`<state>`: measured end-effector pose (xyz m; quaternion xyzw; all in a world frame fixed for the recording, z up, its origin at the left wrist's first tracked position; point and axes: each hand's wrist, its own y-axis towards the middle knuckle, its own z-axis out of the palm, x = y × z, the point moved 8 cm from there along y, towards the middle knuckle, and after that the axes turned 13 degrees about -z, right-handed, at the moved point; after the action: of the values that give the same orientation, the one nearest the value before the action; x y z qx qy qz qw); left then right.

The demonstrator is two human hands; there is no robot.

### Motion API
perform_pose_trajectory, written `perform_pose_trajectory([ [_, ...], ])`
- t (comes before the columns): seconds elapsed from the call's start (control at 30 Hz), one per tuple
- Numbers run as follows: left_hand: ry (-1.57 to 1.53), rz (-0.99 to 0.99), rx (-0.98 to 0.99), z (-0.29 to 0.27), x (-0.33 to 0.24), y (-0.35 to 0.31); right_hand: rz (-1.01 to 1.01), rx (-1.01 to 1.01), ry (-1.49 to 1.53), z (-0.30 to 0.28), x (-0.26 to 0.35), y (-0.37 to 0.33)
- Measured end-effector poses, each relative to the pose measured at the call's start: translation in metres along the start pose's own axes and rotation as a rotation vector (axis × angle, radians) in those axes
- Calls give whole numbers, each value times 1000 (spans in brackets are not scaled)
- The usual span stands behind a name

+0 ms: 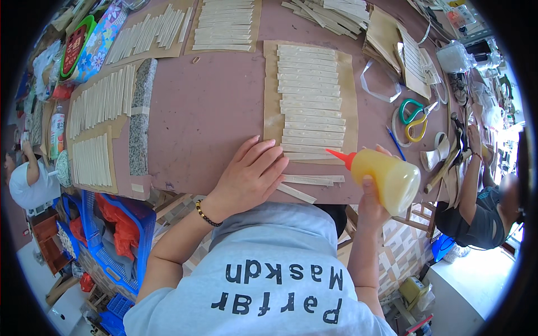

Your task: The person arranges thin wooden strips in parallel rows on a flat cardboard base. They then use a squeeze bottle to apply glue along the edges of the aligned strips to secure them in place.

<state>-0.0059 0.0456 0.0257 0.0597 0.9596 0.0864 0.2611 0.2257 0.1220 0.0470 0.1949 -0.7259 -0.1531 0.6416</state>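
A grey shirt (269, 269) fills the foreground; right hand (372, 193) grips a glue bottle (386, 176), left hand (249, 176) flat beside strips (311, 101).

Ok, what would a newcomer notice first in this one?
The yellow glue bottle in the right hand, its red nozzle aimed at pale strips rowed on brown paper at the table's middle. The left hand lies flat beside them. Green-and-yellow scissors sit to the right.
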Motion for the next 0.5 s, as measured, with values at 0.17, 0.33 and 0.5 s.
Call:
perform_pose_trajectory([
  [0.17, 1, -4, -2, 0, 1, -1, 23, 15, -6, 4, -4, -3],
  [0.33, 3, -4, -3, -1, 1, -1, 51, -38, 23, -7, -3, 3],
  [0.5, 3, -1, -2, 1, 1, -1, 38, 35, 40, 24, 1, -2],
])
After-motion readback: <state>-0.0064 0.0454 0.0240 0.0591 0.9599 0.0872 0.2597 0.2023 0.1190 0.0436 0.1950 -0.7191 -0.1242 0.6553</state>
